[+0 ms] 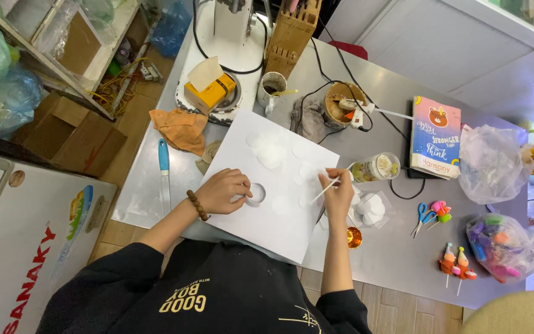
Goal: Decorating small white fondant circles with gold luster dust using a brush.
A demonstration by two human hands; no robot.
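Left hand (pixel 222 192) is curled down on the white sheet (pixel 267 185), fingers pinching a small round cutter (pixel 256 194) that sits near the sheet's middle. Right hand (pixel 336 193) has its fingers closed around a thin white stick (pixel 332 184), tip angled up toward a jar (pixel 375 167) just off the sheet's right edge. Pale round cutouts (pixel 269 153) are scattered over the sheet. A blue-handled knife (pixel 164 176) lies off to the left, scissors (pixel 422 216) to the right.
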